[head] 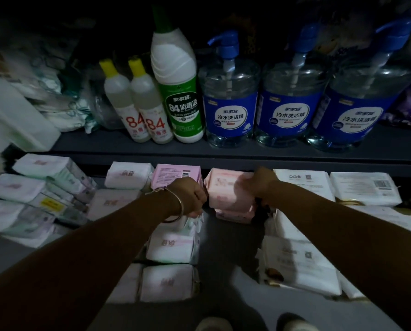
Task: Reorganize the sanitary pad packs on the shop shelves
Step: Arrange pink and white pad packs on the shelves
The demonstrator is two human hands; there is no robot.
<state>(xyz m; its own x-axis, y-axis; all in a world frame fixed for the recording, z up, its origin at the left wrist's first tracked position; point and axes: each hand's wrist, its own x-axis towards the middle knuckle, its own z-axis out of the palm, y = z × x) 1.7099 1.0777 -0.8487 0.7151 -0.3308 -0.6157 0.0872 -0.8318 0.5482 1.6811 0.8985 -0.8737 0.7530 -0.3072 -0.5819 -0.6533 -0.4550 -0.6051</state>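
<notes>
Above the pad packs: three blue pump bottles, two small yellow-capped "84" bottles, one tall green-label bottle. Can't count the packs, too many overlap.

Glossy plastic-wrapped pad packs, matt grey shelf, clear plastic bottles

disinfectant bottles, blue pump bottles, shelf

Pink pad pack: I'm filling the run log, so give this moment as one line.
step: regrouping packs | left hand: grips white pack | right hand: holds pink pad pack | place: lower shelf
</notes>
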